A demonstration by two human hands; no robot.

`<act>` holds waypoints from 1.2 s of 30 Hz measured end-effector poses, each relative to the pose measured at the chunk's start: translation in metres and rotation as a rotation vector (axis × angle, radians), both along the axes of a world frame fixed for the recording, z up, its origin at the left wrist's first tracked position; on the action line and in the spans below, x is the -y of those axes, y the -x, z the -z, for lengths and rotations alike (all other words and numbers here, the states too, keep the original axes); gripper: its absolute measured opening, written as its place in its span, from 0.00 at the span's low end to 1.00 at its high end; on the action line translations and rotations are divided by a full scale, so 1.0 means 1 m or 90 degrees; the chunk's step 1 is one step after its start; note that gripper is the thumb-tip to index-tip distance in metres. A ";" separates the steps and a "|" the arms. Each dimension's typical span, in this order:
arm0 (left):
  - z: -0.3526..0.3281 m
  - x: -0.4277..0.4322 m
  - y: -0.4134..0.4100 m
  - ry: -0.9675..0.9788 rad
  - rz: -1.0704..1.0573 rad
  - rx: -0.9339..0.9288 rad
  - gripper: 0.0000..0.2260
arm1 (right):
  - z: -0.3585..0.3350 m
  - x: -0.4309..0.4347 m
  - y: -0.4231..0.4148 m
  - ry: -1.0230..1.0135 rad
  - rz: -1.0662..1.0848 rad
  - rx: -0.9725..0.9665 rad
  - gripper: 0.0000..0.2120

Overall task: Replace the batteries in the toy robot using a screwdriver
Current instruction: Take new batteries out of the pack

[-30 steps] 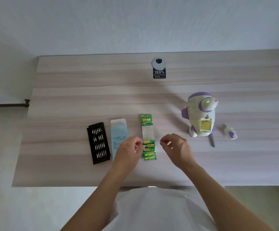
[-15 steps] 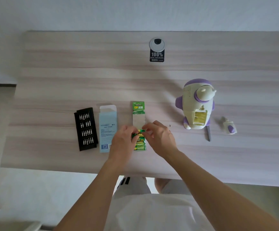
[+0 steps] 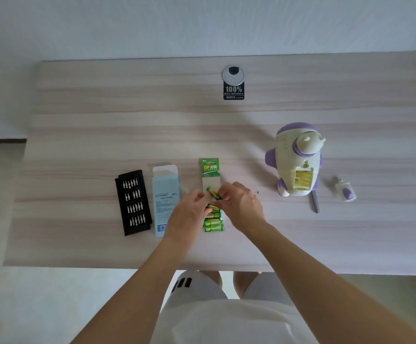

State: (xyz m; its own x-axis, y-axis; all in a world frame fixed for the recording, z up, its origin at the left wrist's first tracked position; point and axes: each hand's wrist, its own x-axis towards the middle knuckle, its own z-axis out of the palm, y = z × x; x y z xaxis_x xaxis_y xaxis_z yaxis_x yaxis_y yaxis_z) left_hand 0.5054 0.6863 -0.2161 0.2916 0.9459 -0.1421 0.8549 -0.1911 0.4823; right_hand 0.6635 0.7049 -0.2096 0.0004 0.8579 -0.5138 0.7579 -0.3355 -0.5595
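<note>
A green battery pack [image 3: 211, 170] lies flat at the table's middle, with several batteries still in its lower end. My right hand [image 3: 244, 207] pinches one green and gold battery [image 3: 213, 192], lifted and tilted above the card. My left hand [image 3: 189, 214] rests on the pack's left side, fingertips by the battery. The cream and purple toy robot [image 3: 297, 157] stands to the right, its battery compartment [image 3: 303, 180] open. The grey screwdriver [image 3: 315, 201] lies in front of it, the compartment cover [image 3: 346, 192] to its right. A tiny screw [image 3: 258, 192] lies between my right hand and the robot.
A black bit case [image 3: 133, 202] and a light blue box [image 3: 165, 194] lie left of the pack. A round cable grommet with a black "100%" sticker [image 3: 233, 83] sits at the back of the wooden table [image 3: 77, 120]. The near table edge runs just before my forearms.
Both hands closed in on the battery pack. My right hand has pulled one battery up out of it, while the left hand steadies the pack. The view shifted with my head.
</note>
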 end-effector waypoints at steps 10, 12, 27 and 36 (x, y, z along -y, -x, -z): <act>-0.020 -0.008 0.014 0.051 -0.085 0.088 0.08 | -0.018 0.011 -0.009 -0.065 0.080 -0.094 0.02; -0.032 -0.009 0.017 0.064 -0.117 0.162 0.08 | -0.031 0.016 -0.016 -0.059 0.145 -0.201 0.03; -0.117 -0.007 -0.033 0.295 -0.291 0.690 0.09 | -0.140 0.059 -0.030 -0.238 0.479 -0.472 0.07; -0.130 0.007 -0.072 0.449 -0.334 0.825 0.11 | -0.143 0.086 -0.064 -0.247 0.523 -0.571 0.13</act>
